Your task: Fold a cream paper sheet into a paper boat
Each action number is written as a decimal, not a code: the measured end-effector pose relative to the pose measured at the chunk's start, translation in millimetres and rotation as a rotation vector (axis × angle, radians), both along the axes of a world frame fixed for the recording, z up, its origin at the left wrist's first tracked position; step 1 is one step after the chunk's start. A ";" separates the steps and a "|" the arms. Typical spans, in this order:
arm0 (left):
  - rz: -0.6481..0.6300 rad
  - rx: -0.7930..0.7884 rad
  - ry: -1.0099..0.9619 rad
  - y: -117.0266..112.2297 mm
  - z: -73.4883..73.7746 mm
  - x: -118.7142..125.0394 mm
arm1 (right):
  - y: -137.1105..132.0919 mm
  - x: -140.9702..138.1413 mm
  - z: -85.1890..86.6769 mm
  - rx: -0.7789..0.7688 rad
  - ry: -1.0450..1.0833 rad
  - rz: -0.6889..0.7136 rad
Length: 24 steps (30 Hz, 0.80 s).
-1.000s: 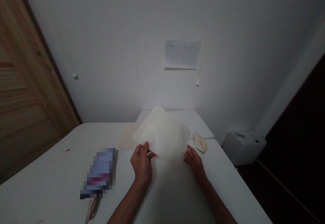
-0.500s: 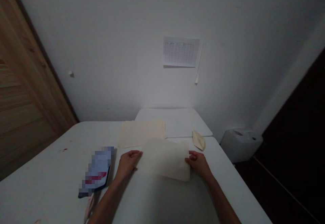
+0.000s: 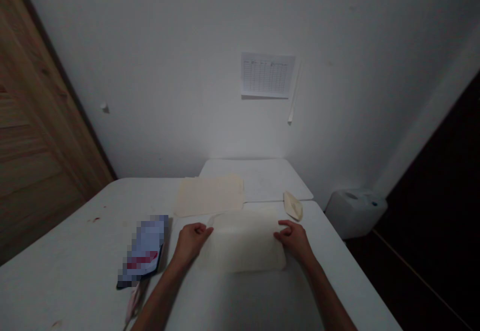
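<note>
As the white surface (image 3: 82,236) is carrying a rectangular cream sheet (image 3: 243,241) just in front of a similar sheet (image 3: 209,196), the left grip (image 3: 191,243) and right grip (image 3: 294,241) are lying loosely curled at its side edges, pinching nothing.

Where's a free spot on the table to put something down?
Bare white table lies left of the blurred packet and right of the right hand. It's crowded between the packet and the left hand, beside the pale sheet.

Cream sheet (image 3: 243,241), matt and papery; white table (image 3: 67,241), smooth plastic; door (image 3: 37,121), grainy wood
</note>
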<state>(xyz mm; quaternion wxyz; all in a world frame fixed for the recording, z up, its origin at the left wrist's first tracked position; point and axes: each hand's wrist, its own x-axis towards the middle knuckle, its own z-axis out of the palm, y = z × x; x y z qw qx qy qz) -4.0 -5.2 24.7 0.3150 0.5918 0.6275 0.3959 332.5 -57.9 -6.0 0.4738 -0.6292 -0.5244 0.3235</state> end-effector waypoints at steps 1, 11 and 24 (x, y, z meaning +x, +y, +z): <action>0.004 0.018 0.024 -0.6 0.4 1.0 | 0.3 -0.5 -1.7 0.008 -0.024 -0.016; 0.024 0.013 0.032 2.5 -6.3 -0.5 | -0.1 0.9 -3.8 0.060 -0.026 0.014; -0.039 0.041 0.066 -5.0 2.6 4.2 | 1.3 4.6 -4.5 0.049 0.015 -0.061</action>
